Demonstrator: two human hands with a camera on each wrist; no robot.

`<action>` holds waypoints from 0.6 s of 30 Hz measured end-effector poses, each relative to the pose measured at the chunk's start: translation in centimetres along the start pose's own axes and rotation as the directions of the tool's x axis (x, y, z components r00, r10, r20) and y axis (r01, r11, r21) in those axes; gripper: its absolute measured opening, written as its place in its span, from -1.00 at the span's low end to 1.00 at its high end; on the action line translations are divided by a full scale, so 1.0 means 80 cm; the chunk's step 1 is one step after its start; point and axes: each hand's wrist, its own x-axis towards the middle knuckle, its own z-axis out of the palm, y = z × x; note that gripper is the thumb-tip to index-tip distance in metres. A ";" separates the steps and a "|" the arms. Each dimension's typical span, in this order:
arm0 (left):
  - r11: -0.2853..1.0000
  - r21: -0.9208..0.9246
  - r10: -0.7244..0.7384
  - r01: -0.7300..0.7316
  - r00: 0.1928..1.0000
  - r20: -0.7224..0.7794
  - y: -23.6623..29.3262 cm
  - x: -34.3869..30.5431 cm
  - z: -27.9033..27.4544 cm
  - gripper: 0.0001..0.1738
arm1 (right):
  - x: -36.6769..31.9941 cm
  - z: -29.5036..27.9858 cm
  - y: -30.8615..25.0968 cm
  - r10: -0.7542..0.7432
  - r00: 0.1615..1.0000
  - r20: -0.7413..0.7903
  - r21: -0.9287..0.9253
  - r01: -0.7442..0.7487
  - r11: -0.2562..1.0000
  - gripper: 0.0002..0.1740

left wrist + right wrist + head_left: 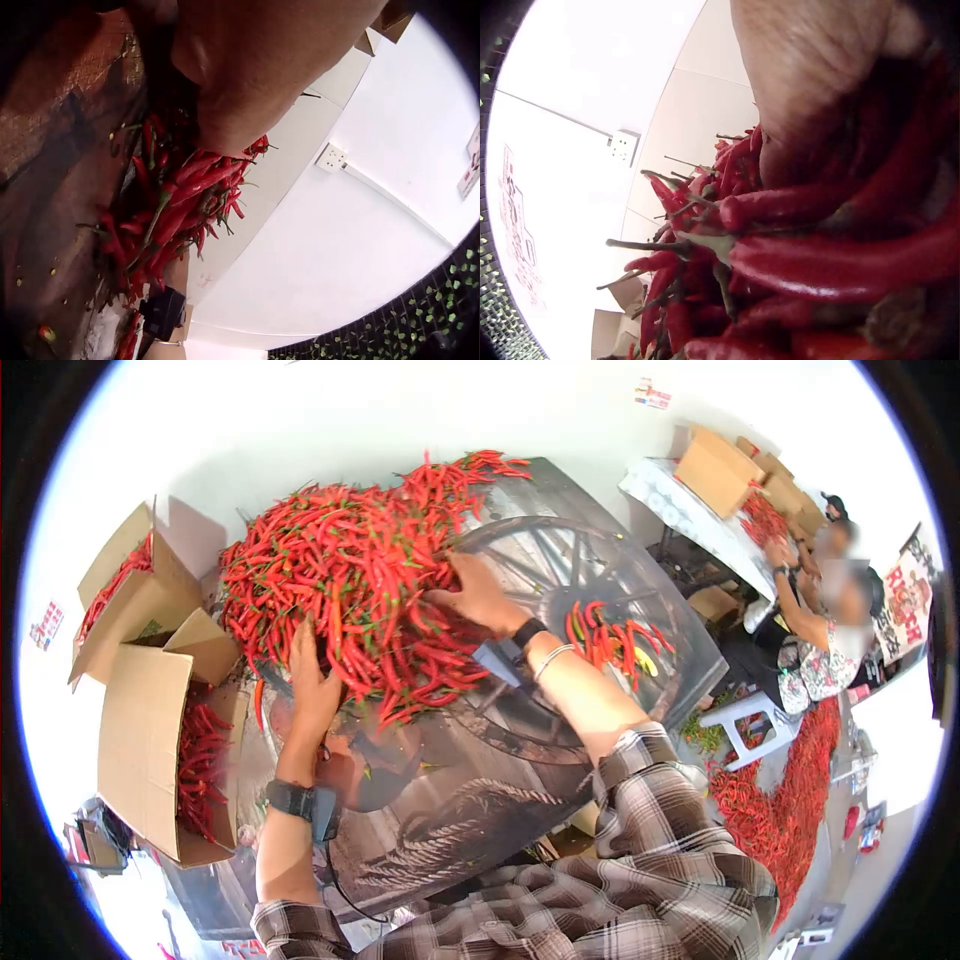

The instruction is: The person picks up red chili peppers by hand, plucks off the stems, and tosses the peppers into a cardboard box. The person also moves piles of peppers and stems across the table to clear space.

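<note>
A large heap of red chili peppers [340, 570] with green stems lies on a dark wooden table. At the heap's near left side, my left hand [315, 690] touches the peppers with its fingers extended. From the right, my right hand [480, 595] presses into the heap with thumb and fingers spread, its fingertips partly hidden among peppers. In the left wrist view, red chili peppers [187, 195] crowd beside the left hand [262, 67]. Close up in the right wrist view, the right hand [817, 75] sits over glossy chili peppers [840, 262].
Cardboard boxes [140, 740] holding chili peppers stand at the left. A small group of peppers [610, 640] lies on the table's wheel design, right of my right hand. At the far right, people sit near a second table [690, 510]; peppers [780, 810] cover the floor by a stool [740, 725].
</note>
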 end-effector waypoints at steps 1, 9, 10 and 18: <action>1.000 0.024 0.014 -0.014 1.000 -0.006 -0.001 0.000 0.002 -0.21 | -0.008 0.000 -0.008 0.024 1.000 -0.005 -0.017 -0.024 1.000 -0.14; 0.994 -0.113 -0.005 0.011 0.998 0.060 0.010 -0.018 -0.024 -0.30 | -0.060 0.001 -0.054 0.108 0.994 0.014 0.025 -0.109 0.994 -0.12; 0.988 -0.152 -0.003 0.013 0.998 0.068 0.015 -0.020 -0.027 -0.31 | -0.067 0.003 -0.057 0.100 0.995 0.003 -0.001 -0.100 0.995 -0.14; 0.996 -0.093 0.004 -0.002 1.000 0.015 0.032 -0.071 -0.059 -0.28 | -0.109 -0.044 -0.076 -0.011 1.000 -0.001 0.322 0.011 0.947 -0.14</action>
